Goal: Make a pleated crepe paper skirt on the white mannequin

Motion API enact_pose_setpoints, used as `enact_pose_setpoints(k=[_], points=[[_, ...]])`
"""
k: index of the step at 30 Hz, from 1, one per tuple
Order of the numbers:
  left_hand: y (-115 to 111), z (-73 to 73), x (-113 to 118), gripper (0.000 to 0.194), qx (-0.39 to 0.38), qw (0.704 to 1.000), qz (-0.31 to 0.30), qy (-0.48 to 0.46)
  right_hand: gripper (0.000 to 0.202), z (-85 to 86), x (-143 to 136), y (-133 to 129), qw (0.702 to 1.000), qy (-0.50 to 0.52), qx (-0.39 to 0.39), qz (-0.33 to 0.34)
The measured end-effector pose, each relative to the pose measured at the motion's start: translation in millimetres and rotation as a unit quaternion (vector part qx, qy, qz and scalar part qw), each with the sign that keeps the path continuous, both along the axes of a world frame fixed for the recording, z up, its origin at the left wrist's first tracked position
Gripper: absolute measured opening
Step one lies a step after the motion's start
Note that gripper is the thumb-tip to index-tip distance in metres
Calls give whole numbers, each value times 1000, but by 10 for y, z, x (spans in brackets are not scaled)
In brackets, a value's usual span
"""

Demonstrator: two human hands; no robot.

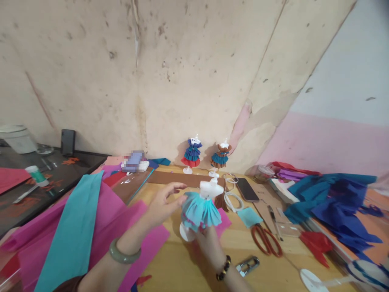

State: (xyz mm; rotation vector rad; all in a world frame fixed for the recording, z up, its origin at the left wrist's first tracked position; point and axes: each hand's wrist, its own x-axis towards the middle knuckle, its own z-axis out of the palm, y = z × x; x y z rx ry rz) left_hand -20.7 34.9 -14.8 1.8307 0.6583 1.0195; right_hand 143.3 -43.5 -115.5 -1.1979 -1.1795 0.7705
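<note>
A small white dress form (211, 187) wears a ruffled turquoise paper skirt (203, 211) with pink showing at its lower edge. It leans slightly, and its round white base (186, 232) shows below the skirt. My right hand (209, 241) is under the skirt, closed around the form's lower part; the fingertips are hidden by the ruffles. At the skirt's left side is my left hand (167, 198), fingers apart, the thumb side close to or touching the ruffles. Pink paper (224, 221) lies behind the skirt.
Two dressed forms, one blue and red (192, 153), one brown and teal (220, 158), stand against the wall. Right of my hands lie orange-handled scissors (266, 240), thread snips (247, 266) and a phone (247, 190). Turquoise paper (73, 231) covers pink sheets at left.
</note>
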Motion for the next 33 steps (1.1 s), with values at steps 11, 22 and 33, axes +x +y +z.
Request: enact_pose_setpoints(k=[11, 22, 33], points=[[-132, 44, 37, 19, 496, 843, 202, 44, 52, 365, -139, 182, 994, 68, -63, 59], [-42, -71, 1, 21, 579, 781, 227, 62, 47, 327, -221, 228, 986, 100, -86, 101], [-22, -172, -15, 17, 607, 767, 207, 28, 51, 216, -212, 241, 982, 110, -93, 119]])
